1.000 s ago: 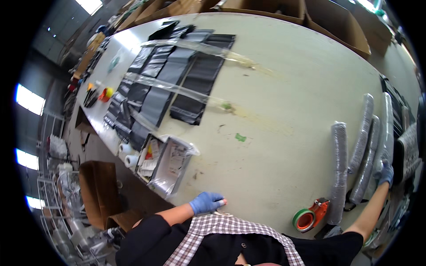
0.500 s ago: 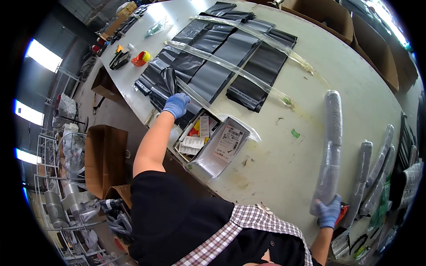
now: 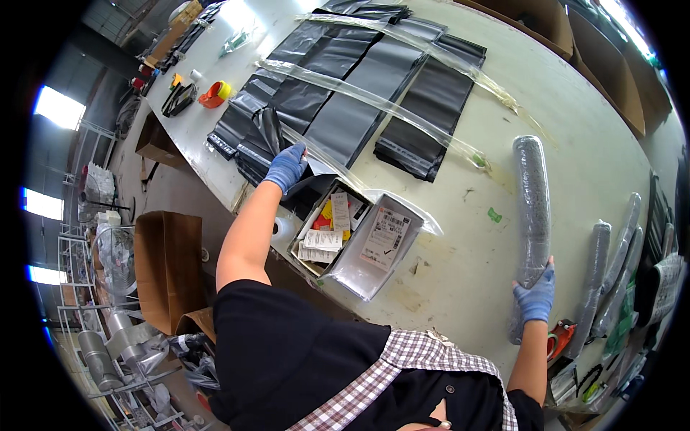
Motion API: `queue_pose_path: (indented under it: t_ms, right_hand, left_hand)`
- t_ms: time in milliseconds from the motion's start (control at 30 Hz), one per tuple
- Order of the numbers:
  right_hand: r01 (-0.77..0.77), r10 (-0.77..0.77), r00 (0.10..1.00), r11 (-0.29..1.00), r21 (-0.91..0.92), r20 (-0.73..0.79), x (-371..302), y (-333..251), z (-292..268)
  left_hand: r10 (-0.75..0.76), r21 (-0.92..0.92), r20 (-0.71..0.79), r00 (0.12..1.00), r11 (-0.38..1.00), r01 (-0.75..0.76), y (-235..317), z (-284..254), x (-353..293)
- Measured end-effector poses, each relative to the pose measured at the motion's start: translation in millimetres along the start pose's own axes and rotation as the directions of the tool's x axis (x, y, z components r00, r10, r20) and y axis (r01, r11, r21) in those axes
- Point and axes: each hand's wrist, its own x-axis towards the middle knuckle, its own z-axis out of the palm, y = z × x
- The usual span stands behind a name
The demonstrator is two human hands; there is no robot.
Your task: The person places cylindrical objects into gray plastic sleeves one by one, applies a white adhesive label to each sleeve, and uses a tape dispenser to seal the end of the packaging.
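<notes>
My left hand [image 3: 287,169], in a blue glove that leaves the fingertips bare, has its fingers closed on the edge of a black plastic mailing bag [image 3: 267,133] by the near-left table edge. More black bags [image 3: 366,86] lie in overlapping stacks beyond it, with clear plastic strips [image 3: 374,105] across them. My right hand [image 3: 535,296], gloved the same way, is wrapped round the lower part of a long grey bubble-wrapped roll [image 3: 532,194] lying lengthwise on the table. Between my hands stand an open box of paper slips [image 3: 323,241] and a grey bin with a label [image 3: 377,244].
Several similar wrapped rolls [image 3: 593,280] lie at the right. An orange-red tape dispenser [image 3: 560,337] sits beside my right wrist. Another dispenser with yellow tape [image 3: 214,94] is at the far left. Cardboard boxes [image 3: 611,79] line the far right edge; a brown carton [image 3: 169,266] stands off the table's left.
My right hand has shifted farther from me along the wrapped roll, which now lies slightly farther away. My left hand stays at the black bags. The view has shifted a little.
</notes>
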Motion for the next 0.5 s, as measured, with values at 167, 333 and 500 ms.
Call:
queue_pose_path:
  t_ms: [167,333,500]
  right_hand:
    - [-0.092,0.090,0.995,0.994,0.063,0.030,14,-1,4]
    - [-0.082,0.082,0.997,0.996,0.017,0.003,12,6,4]
    - [-0.227,0.174,0.952,0.953,0.202,0.250,20,5,-23]
  left_hand:
    - [-0.103,-0.002,0.178,0.979,0.994,0.105,-2,1,20]
    - [0.094,0.054,0.116,0.989,0.993,-0.100,11,-58,33]
    - [0.054,-0.601,-0.328,0.943,0.758,-0.252,73,-250,48]
